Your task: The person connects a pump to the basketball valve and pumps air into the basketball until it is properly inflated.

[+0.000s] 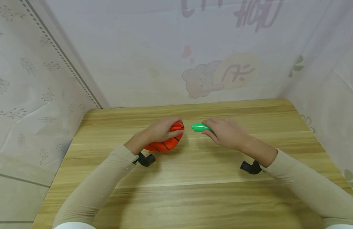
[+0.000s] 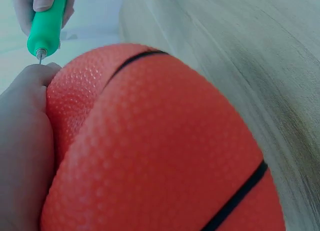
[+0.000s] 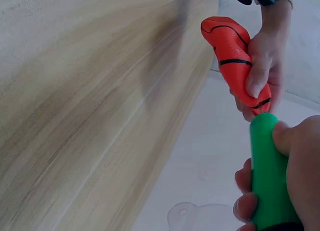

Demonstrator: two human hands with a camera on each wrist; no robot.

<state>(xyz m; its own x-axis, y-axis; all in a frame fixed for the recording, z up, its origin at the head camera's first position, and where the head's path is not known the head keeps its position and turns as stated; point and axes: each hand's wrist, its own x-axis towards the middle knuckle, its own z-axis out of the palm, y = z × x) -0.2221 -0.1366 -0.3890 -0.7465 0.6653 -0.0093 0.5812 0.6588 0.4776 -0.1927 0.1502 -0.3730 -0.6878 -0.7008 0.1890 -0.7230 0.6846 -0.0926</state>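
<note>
A soft, partly deflated orange-red ball [image 1: 166,144] with black lines is gripped by my left hand [image 1: 162,129], thumb and fingers squeezing its right end. In the left wrist view the ball [image 2: 165,136] looks creased and dented. My right hand [image 1: 226,132] holds a green hand pump [image 1: 200,127], fingers wrapped round its body in the right wrist view. From the pump's tip a thin metal needle [image 1: 188,127] points left to the squeezed end of the ball. Whether the needle's end is inside the ball is hidden by the left fingers.
Both hands are above a wooden table [image 1: 176,197]. Pale printed cloth [image 1: 142,63] hangs behind it and at both sides. Black camera mounts [image 1: 146,160] are strapped at the wrists.
</note>
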